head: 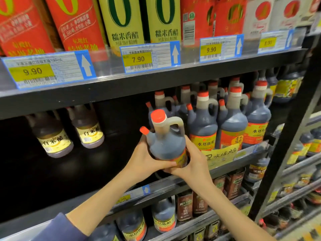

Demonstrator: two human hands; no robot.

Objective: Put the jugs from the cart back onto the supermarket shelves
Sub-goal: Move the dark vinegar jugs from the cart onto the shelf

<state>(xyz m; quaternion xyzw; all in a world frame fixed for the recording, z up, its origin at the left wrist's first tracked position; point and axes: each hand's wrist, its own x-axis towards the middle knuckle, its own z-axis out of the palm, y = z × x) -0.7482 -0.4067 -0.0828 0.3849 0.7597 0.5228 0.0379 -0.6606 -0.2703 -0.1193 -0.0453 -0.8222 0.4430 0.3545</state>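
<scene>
Jug [166,141] of dark vinegar with a red cap, a small red-tipped spout and a loop handle, held upright and tipped slightly left. It is in front of the middle shelf [104,171], just left of a row of matching jugs [232,122]. It hangs in the air at the shelf's front edge, not yet set down.

The left hand [147,159] wraps the lower body from the left, thumb curled across the front near the base. The right hand [192,162] cups the right side, fingers curled around and under — both hands grip the jug.

To place it well, it likely needs to travel forward over the shelf lip onto the bare dark stretch beside the row. The base should land flat, with the label facing out like its neighbours and the handle clear of the next jug. The hands should release only once it stands steady.
</scene>
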